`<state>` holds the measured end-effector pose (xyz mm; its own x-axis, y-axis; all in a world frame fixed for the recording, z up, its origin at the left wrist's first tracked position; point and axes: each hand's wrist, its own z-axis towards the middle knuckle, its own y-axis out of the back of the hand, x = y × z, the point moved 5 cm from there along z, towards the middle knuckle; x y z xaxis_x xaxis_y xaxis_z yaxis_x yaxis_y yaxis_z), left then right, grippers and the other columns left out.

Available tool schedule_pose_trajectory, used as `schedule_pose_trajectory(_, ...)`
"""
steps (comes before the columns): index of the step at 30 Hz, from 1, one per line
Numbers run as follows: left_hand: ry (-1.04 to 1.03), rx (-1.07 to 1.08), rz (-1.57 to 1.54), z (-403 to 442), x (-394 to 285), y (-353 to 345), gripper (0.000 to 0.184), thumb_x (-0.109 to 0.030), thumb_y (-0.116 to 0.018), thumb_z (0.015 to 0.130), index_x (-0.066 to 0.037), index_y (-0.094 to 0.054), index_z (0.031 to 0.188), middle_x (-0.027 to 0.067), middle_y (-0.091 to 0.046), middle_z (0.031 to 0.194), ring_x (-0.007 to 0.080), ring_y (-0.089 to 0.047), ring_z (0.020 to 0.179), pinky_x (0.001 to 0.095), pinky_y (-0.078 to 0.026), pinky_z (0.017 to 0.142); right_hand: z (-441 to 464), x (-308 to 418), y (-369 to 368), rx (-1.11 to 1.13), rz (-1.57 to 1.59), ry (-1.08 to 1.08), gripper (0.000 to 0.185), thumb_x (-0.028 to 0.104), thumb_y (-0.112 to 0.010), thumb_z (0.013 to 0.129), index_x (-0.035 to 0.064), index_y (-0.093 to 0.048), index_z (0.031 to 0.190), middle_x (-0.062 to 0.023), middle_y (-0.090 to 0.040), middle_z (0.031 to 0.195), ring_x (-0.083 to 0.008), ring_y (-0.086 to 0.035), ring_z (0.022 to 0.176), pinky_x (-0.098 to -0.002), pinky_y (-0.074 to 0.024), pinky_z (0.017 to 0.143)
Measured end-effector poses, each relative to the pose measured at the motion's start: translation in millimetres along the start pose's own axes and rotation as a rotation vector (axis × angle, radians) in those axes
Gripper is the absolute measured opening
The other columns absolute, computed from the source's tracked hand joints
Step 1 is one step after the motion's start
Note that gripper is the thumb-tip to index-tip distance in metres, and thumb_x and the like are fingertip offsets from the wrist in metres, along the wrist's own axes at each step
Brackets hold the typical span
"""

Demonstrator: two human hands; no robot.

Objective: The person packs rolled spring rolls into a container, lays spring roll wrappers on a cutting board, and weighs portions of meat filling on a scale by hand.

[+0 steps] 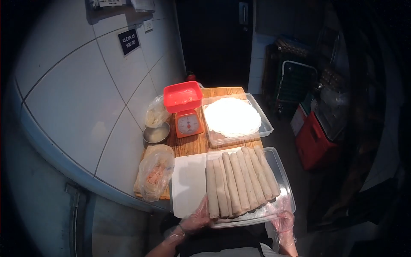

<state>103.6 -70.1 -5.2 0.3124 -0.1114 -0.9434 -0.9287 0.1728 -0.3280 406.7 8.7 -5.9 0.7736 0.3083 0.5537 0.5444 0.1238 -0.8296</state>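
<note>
Several long, pale uncooked spring rolls (237,184) lie side by side in a clear plastic tray (283,182) at the front of the table. My left hand (198,217), in a thin clear glove, grips the tray's near left side, close to the leftmost roll. At its near right corner, my gloved right hand (283,222) has its fingers curled round the edge. Left of the tray, and partly under it, is a white cutting board (188,184).
Behind stand an orange kitchen scale (188,124) with a red pan (183,97) and a clear container (266,126) with a bright round white stack. Along the tiled wall sit a metal bowl (156,133) and bagged food (156,173). A red crate (314,143) stands right.
</note>
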Motion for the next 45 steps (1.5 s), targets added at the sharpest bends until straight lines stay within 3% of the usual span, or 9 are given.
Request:
schedule_pose_trajectory(4,0.450,0.183,0.171,-7.6,-55.6,21.1,0.063,-0.008,-0.057,0.095,-0.004,-0.031,0.153,0.0131,-0.054,0.140,0.0199,-0.065,0.108,0.0331,-0.053,0.093,-2.5,6.5,-2.3,-0.031,0.011,-0.060,0.099,-0.006,-0.052,0.066,0.0141,-0.016,0.157,-0.0228,-0.040,0.145,-0.0572,-0.044,0.128,-0.0581,-0.0586,0.088)
schedule_pose_trajectory(8,0.304,-0.209,0.604,23.7,-127.6,56.7,0.029,-0.013,-0.050,0.102,0.001,-0.062,0.124,0.0089,-0.070,0.104,0.0157,-0.070,0.087,0.0295,-0.056,0.082,11.4,6.4,9.4,-0.057,0.028,-0.081,0.097,-0.008,-0.052,0.067,0.0122,-0.018,0.156,-0.0252,-0.049,0.133,-0.0601,-0.053,0.115,-0.0534,-0.0643,0.073)
schedule_pose_trajectory(16,-0.324,0.031,1.290,263.0,-162.1,29.8,0.028,-0.007,-0.055,0.091,-0.004,-0.069,0.115,0.0114,-0.073,0.105,0.0228,-0.070,0.097,0.0339,-0.054,0.089,21.2,5.9,14.1,0.062,0.046,-0.114,0.097,-0.010,-0.050,0.067,0.0122,-0.018,0.156,-0.0261,-0.049,0.132,-0.0585,-0.053,0.117,-0.0564,-0.0629,0.077)
schedule_pose_trajectory(21,-0.105,-0.071,1.466,371.1,-103.9,72.9,0.023,-0.018,-0.062,0.092,-0.012,-0.074,0.110,0.0092,-0.073,0.110,0.0248,-0.068,0.104,0.0352,-0.051,0.095,19.6,3.8,19.7,0.068,-0.003,-0.152,0.094,-0.008,-0.052,0.070,0.0140,-0.019,0.156,-0.0237,-0.045,0.139,-0.0557,-0.054,0.118,-0.0593,-0.0607,0.079)
schedule_pose_trajectory(24,-0.175,-0.168,1.327,391.9,-96.2,99.5,0.023,-0.008,-0.060,0.092,-0.014,-0.075,0.109,0.0067,-0.074,0.106,0.0205,-0.069,0.098,0.0338,-0.052,0.092,17.8,0.7,23.1,0.078,0.034,-0.174,0.091,-0.006,-0.052,0.073,0.0140,-0.020,0.156,-0.0246,-0.045,0.139,-0.0545,-0.054,0.118,-0.0608,-0.0596,0.080)
schedule_pose_trajectory(25,-0.062,-0.172,1.146,395.4,-94.2,107.6,0.023,-0.023,-0.064,0.094,-0.013,-0.075,0.111,0.0087,-0.075,0.105,0.0223,-0.069,0.098,0.0325,-0.051,0.092,16.8,2.6,21.2,0.075,-0.012,-0.183,0.090,-0.005,-0.052,0.074,0.0129,-0.018,0.156,-0.0265,-0.042,0.141,-0.0530,-0.055,0.119,-0.0615,-0.0591,0.080)
schedule_pose_trajectory(34,0.130,0.043,1.479,386.8,-116.7,86.2,0.065,-0.047,-0.076,0.078,-0.011,-0.063,0.131,0.0101,-0.060,0.136,0.0243,-0.058,0.122,0.0346,-0.043,0.105,22.1,4.4,16.8,0.091,-0.051,-0.235,0.092,-0.008,-0.051,0.073,0.0082,-0.015,0.155,-0.0271,-0.037,0.147,-0.0516,-0.056,0.119,-0.0575,-0.0616,0.076)
schedule_pose_trajectory(40,0.237,-0.035,1.082,392.7,-107.2,114.5,0.056,-0.049,-0.075,0.079,-0.011,-0.071,0.120,0.0106,-0.069,0.121,0.0243,-0.063,0.114,0.0344,-0.045,0.102,25.2,7.4,6.9,0.100,-0.130,-0.224,0.093,0.001,-0.056,0.072,0.0043,-0.014,0.154,-0.0258,-0.041,0.143,-0.0473,-0.058,0.118,-0.0545,-0.0622,0.076)
schedule_pose_trajectory(45,0.235,-0.193,1.199,393.1,-105.3,119.0,0.047,-0.043,-0.068,0.088,-0.007,-0.070,0.119,0.0095,-0.071,0.115,0.0206,-0.065,0.104,0.0326,-0.049,0.093,26.0,8.3,5.6,0.100,-0.195,-0.219,0.094,0.006,-0.058,0.071,0.0022,-0.013,0.154,-0.0251,-0.042,0.142,-0.0463,-0.058,0.118,-0.0528,-0.0623,0.076)
